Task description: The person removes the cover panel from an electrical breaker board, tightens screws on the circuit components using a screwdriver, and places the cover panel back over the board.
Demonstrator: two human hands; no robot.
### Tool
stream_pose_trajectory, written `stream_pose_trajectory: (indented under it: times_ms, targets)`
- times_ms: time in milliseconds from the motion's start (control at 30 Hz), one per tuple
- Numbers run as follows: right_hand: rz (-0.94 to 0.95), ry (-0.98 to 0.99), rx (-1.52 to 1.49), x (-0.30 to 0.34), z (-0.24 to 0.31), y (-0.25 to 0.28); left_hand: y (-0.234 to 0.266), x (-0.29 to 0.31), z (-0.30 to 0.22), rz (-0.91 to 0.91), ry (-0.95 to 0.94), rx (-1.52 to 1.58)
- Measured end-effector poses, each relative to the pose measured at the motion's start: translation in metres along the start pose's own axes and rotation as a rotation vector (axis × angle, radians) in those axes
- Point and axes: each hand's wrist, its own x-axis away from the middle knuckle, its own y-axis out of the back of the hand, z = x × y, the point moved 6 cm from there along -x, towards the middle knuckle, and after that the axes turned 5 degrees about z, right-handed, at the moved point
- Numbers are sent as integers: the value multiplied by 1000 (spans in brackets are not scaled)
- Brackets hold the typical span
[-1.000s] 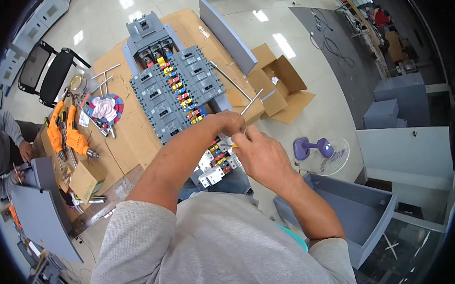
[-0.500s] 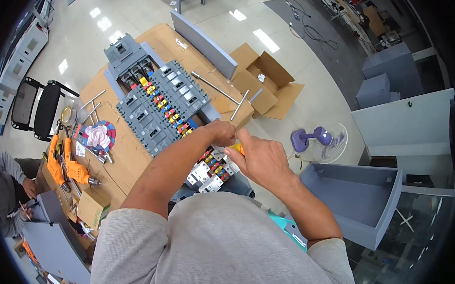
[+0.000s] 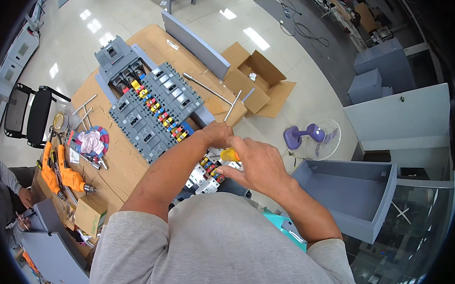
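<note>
A screwdriver with a yellow handle [image 3: 229, 154] is in my right hand [image 3: 263, 166]. Its shaft points left over the small white breakers [image 3: 203, 179] at the panel's near end; where the tip rests is hard to make out. My left hand [image 3: 218, 135] is closed just beyond the handle, its fingers curled downward, and whatever they grip is hidden. Beneath and past my hands stretches a panel of grey moulded-case breakers [image 3: 135, 118]. Down its middle runs a row of red, yellow and blue busbar pieces [image 3: 156, 108].
Orange drills [image 3: 71, 174], a small carton [image 3: 90, 215] and T-handle wrenches [image 3: 86, 111] lie left on the cardboard-covered table [image 3: 118, 167]. Another long T-handle wrench [image 3: 210, 88] lies right of the panel. Rightward are an open box [image 3: 265, 82], purple fan [image 3: 316, 134] and grey enclosure [image 3: 349, 197]. A person's hand [image 3: 26, 198] shows far left.
The yellow handle shows more fully now, as my right hand has turned and its thumb has moved away from the handle. The whole scene has shifted slightly left.
</note>
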Motion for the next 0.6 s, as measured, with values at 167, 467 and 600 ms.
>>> stream_pose_trajectory:
  times_ms: [167, 467, 600]
  targets:
    - [83, -55, 25, -6, -9, -9, 2, -3, 2, 3, 16, 13]
    - [94, 94, -74, 0, -3, 1, -12, -6, 2, -30, 94, -67]
    - [105, 70, -127, 2, -10, -9, -4, -3, -3, -4, 95, -77]
